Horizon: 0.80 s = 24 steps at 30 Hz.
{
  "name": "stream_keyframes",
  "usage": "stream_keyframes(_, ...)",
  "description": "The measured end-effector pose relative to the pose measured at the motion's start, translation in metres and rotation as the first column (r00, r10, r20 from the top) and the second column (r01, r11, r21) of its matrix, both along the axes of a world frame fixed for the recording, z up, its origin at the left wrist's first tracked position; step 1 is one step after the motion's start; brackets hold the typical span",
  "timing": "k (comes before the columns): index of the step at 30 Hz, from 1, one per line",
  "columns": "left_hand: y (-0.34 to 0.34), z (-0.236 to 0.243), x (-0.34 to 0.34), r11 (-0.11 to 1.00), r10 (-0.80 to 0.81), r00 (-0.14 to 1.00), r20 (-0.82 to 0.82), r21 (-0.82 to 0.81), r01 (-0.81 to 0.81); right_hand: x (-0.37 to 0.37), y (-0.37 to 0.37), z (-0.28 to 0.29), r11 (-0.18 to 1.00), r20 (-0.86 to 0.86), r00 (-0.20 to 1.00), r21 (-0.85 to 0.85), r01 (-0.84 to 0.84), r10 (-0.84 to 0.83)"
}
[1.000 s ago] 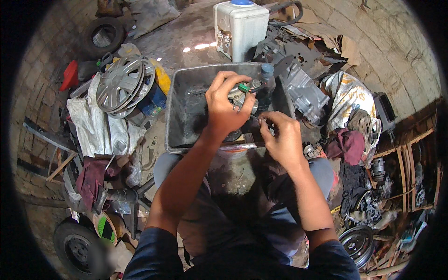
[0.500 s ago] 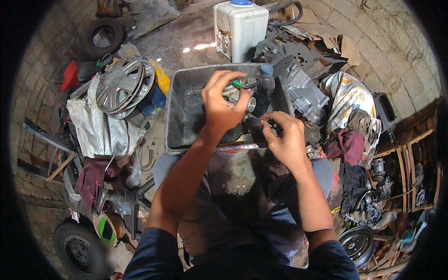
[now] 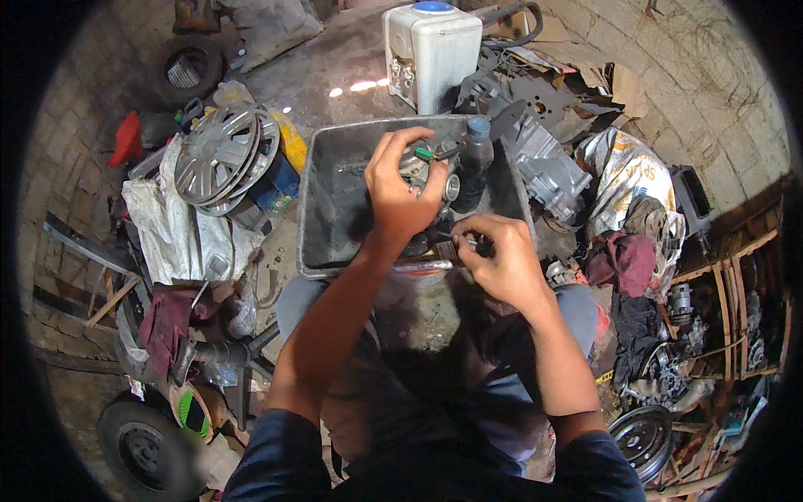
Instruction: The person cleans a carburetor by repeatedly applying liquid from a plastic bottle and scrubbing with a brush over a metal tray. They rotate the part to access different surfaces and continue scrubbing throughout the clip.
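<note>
Left fingers: we see our left hand (image 3: 400, 194) curled tight around a small metal engine part (image 3: 421, 167) with a green bit on it.
Right fingers: our right hand (image 3: 502, 261) is pinched shut on a small brush (image 3: 452, 248); the tip is mostly hidden, so we cannot say more about it.
Where the part is: we hold it up over the grey metal tray (image 3: 335, 201), near the tray's back wall.
What changed: a moment ago our left hand was lower and nearer the right hand. Now it is lifted and turned, so the two hands are a bit more apart.
What that means: we think we are turning the part to show a new side for the brush.
In the tray: one dark plastic bottle (image 3: 474, 163) stands just beside the part.
Behind the tray: one white plastic tank (image 3: 433, 50) with a blue cap.
To our left: two silver wheel covers (image 3: 219, 157) stacked together, and one small wheel (image 3: 138, 448) low down.
To our right: one dark red rag (image 3: 627, 261) and a heap of metal bits we cannot count.
</note>
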State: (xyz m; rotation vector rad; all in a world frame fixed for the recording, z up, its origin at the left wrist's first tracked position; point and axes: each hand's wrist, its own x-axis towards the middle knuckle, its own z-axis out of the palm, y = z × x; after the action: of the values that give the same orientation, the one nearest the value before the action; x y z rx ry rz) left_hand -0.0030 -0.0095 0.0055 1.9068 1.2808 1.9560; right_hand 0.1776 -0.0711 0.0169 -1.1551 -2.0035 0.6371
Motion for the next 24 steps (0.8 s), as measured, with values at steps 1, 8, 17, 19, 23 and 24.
stream_keyframes(1, 0.002, 0.000, 0.000, 1.000, 0.016, 1.000, 0.000, 0.003, -0.016, 0.003, 0.001, -0.002, 1.000, -0.018, 1.000, 0.026, 0.010, -0.009)
stream_keyframes(8, 0.019, -0.012, -0.005, 0.998, 0.014, 0.978, 0.206, -0.060, -0.001, 0.025, 0.023, 0.001, 0.963, -0.191, 0.948, -0.143, 0.229, -0.254)
stream_keyframes(17, 0.012, -0.013, 0.010, 0.875, -0.129, 0.834, 0.537, -0.334, 0.350, -0.009, 0.043, -0.029, 0.981, -0.385, 0.902, -0.078, 0.179, -0.195)
stream_keyframes(19, 0.013, -0.011, 0.009, 0.864, -0.115, 0.831, 0.544, -0.359, 0.354, -0.012, 0.043, -0.023, 0.979, -0.338, 0.919, -0.037, 0.200, -0.201)
stream_keyframes(23, 0.011, -0.002, 0.005, 0.812, -0.126, 0.851, 0.510, -0.439, 0.384, -0.018, 0.042, -0.014, 0.980, -0.287, 0.940, 0.020, 0.200, -0.186)
stream_keyframes(24, 0.008, 0.002, 0.004, 0.787, -0.129, 0.861, 0.492, -0.477, 0.391, -0.019, 0.042, -0.013, 0.982, -0.280, 0.943, 0.005, 0.188, -0.179)
